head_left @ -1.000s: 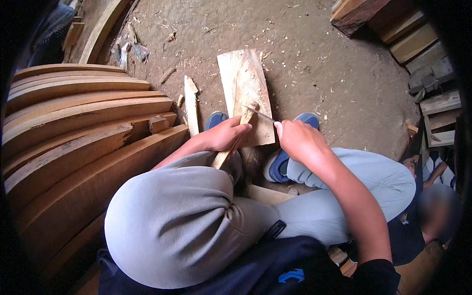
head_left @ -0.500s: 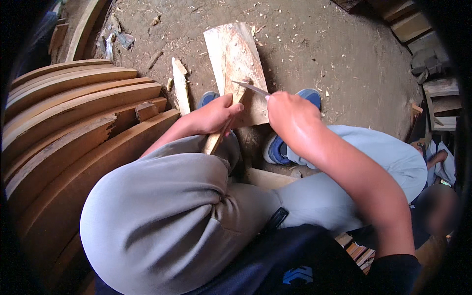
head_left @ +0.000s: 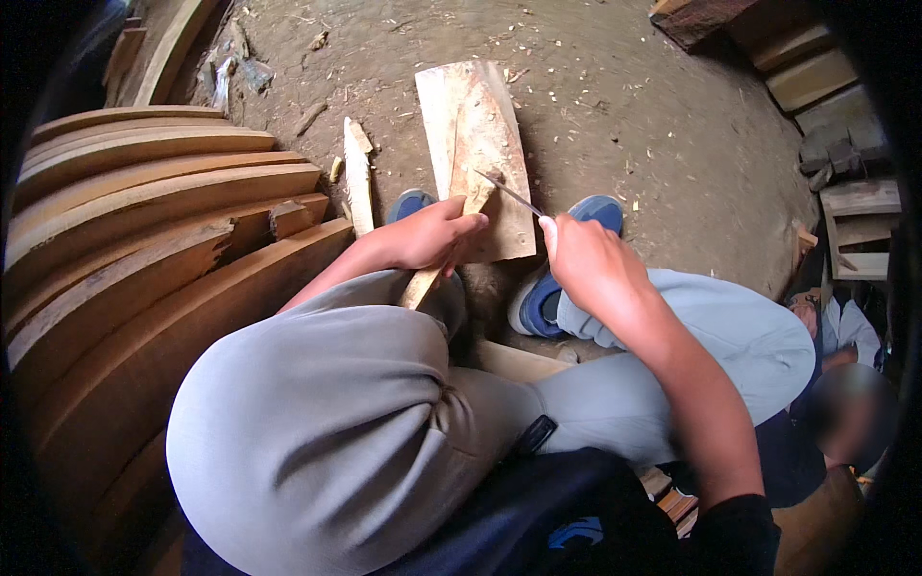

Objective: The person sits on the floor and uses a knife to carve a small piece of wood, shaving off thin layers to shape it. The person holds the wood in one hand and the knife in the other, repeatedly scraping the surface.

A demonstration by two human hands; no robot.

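My left hand (head_left: pixel 434 235) is closed around a rough wooden stick (head_left: pixel 419 288), which slants from near my knee up to a knobby end. My right hand (head_left: pixel 594 257) grips a knife (head_left: pixel 517 197) by its handle; the fingers hide most of that handle. The thin dark blade points up and left, its tip by the stick's knobby end. Whether the edge touches the wood I cannot tell. Beneath the stick's upper end a pale wooden block (head_left: pixel 471 106) with a chipped, uneven face stands between my feet.
Several long planks (head_left: pixel 173 182) are stacked at the left. A split piece of wood (head_left: pixel 358 178) lies on the dirt floor (head_left: pixel 672 144) amid scattered chips. Wooden beams (head_left: pixel 812 82) line the far right. Another person (head_left: pixel 850 413) is at the lower right.
My right hand with the knife has shifted slightly right and down, and the blade is angled more steeply. The whole view has shifted a little. Both hands keep their grips.
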